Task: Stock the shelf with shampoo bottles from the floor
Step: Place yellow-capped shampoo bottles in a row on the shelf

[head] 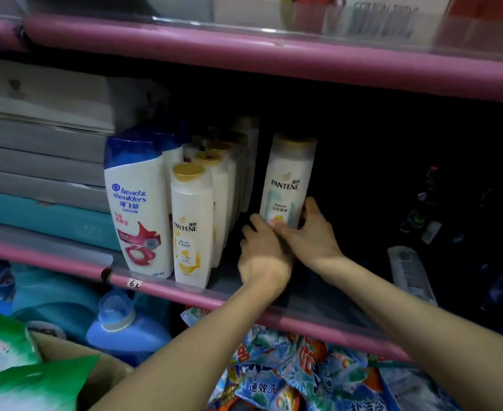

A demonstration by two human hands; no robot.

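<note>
A white Pantene shampoo bottle (pixel 288 179) with a gold cap stands upright deep on the pink-edged shelf (pixel 185 295). My right hand (pixel 312 232) grips its lower right side. My left hand (pixel 262 250) holds its base from the left, fingers curled against it. To the left stands a row of several Pantene bottles (pixel 192 223), running back into the shelf. A Head & Shoulders bottle (pixel 139 209) with a blue cap stands at the shelf front beside them.
Grey and teal flat boxes (pixel 42 179) are stacked at the shelf's left. Dark packets (pixel 422 209) and a pale pack (pixel 410 271) lie at the right. Below sit a blue detergent jug (pixel 119 324), colourful powder bags (pixel 303 378) and a cardboard box (pixel 75 360) with green bags.
</note>
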